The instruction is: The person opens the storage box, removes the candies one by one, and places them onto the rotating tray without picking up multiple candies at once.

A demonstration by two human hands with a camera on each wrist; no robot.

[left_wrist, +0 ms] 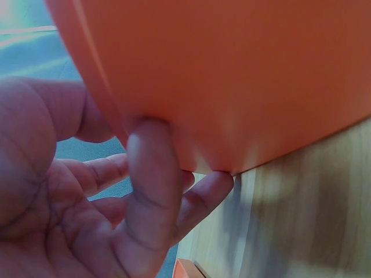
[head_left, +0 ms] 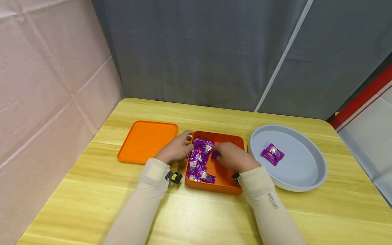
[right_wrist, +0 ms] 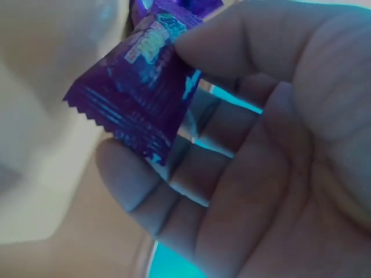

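Observation:
An orange box point(head_left: 225, 182) sits mid-table with several purple wrapped candies point(head_left: 198, 163) along its left side. My left hand point(head_left: 177, 148) grips the box's left wall; the left wrist view shows its fingers point(left_wrist: 152, 174) curled against the orange wall point(left_wrist: 232, 75). Inside the box, my right hand point(head_left: 230, 156) pinches one purple candy point(head_left: 215, 155). The right wrist view shows that candy point(right_wrist: 136, 101) held between thumb and fingers point(right_wrist: 168, 191).
The orange lid point(head_left: 147, 141) lies flat to the left of the box. A grey round tray point(head_left: 301, 177) on the right holds two purple candies point(head_left: 272, 154). Pink wall at left, grey curtain behind the wooden table point(head_left: 196, 217).

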